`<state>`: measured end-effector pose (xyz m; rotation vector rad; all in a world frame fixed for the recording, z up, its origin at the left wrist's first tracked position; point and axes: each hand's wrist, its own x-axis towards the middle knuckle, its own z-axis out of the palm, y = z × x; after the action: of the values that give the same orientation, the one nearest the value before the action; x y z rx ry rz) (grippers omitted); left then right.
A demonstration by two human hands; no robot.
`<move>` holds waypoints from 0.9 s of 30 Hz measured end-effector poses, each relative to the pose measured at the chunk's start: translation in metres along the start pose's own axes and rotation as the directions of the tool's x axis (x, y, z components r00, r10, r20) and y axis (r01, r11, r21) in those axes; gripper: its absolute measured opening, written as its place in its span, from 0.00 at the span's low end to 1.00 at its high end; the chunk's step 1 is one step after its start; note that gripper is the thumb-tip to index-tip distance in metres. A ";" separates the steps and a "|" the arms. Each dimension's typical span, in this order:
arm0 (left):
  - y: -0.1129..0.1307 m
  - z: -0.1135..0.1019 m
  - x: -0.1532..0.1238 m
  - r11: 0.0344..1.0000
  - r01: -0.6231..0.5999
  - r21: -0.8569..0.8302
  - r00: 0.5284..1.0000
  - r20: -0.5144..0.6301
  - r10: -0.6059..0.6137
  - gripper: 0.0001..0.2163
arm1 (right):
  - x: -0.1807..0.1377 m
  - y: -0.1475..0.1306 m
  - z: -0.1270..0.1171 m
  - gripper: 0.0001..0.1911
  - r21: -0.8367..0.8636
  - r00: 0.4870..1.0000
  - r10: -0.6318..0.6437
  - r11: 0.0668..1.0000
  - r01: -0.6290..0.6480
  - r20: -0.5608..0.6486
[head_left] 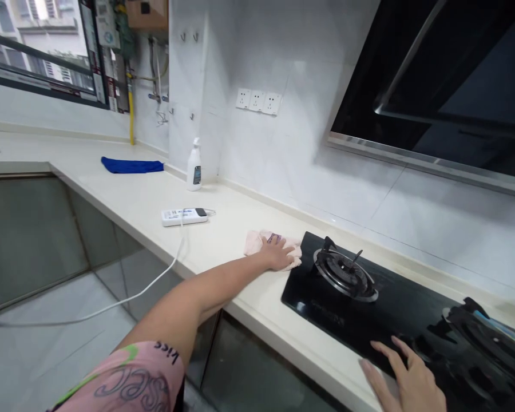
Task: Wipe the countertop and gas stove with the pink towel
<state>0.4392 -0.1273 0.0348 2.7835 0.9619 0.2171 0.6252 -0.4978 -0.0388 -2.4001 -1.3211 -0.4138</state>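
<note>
My left hand [275, 254] lies flat with its fingers spread on a pale pink cloth [254, 243], pressing it to the white countertop [232, 214]. The cloth is bunched up just left of the black gas stove [326, 306]. Over the front edge of the stove, near its middle, my right hand [405, 377] hovers or rests with fingers apart and nothing in it. Whether its fingertips touch the glass I cannot tell. A round burner with a pan support [345, 273] stands between the two hands, toward the wall.
A white power strip [183, 217] lies on the counter, its cord [154, 280] hanging over the front edge. Farther back are a white bottle [194, 166] and a folded blue cloth [131, 166]. A black range hood [446, 86] slants above the stove. A second burner [493, 340] is at right.
</note>
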 end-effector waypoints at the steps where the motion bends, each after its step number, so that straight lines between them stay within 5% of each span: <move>1: 0.001 0.000 -0.018 1.000 -0.011 -0.007 1.000 -0.009 0.011 0.30 | 0.001 0.001 0.001 0.38 -0.006 1.000 0.018 1.000 -0.018 0.008; 7: -0.001 -0.004 -0.129 0.992 -0.117 -0.039 0.993 -0.028 0.116 0.27 | -0.004 0.000 0.000 0.42 0.020 0.994 -0.034 0.999 0.032 0.105; 12: -0.043 -0.017 -0.187 0.986 -0.159 -0.045 0.984 -0.091 0.154 0.25 | -0.006 -0.003 0.003 0.42 0.014 0.996 -0.026 1.000 0.025 0.089; 16: -0.113 -0.040 -0.201 0.994 0.097 -0.048 0.975 -0.196 -0.105 0.22 | 0.004 0.009 0.011 0.42 0.012 0.990 -0.018 1.000 0.016 0.139; 21: -0.189 -0.070 -0.208 0.949 0.305 -0.086 0.898 -0.306 -0.316 0.20 | 0.007 0.013 0.013 0.43 0.013 0.987 -0.015 1.000 0.013 0.160; 27: -0.190 -0.056 -0.214 0.894 0.427 -0.135 0.792 -0.422 -0.442 0.20 | -0.003 0.000 0.009 0.44 0.002 0.997 -0.027 1.000 0.027 0.068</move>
<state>0.1488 -0.1066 0.0300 2.4264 1.6536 0.8104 0.6245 -0.4962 -0.0477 -2.4169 -1.3841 -0.3415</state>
